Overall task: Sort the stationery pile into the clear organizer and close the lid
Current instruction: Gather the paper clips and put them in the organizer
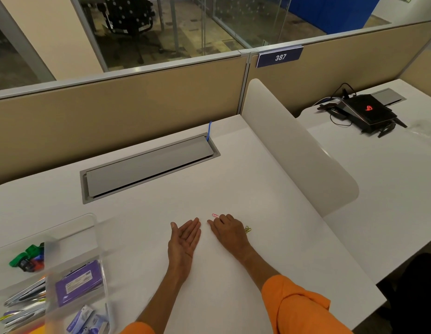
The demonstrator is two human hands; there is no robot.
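My left hand (185, 236) lies palm up on the white desk, fingers straight, holding nothing. My right hand (227, 229) rests palm down just right of it, fingertips touching a pink paper clip (215, 215). Yellow paper clips (247, 229) lie against the right side of that hand. The clear organizer (72, 227) sits at the lower left with its lid up. It holds green and coloured binder clips (26, 257), a purple pack (77, 284), pens (24, 300) and small blue boxes (87, 319).
A grey cable hatch (149, 165) with a blue tie (209, 130) is set into the desk behind my hands. A white curved divider (298, 145) stands on the right. Beyond it a black device with cables (363, 112) sits on the neighbouring desk. A beige partition backs the desk.
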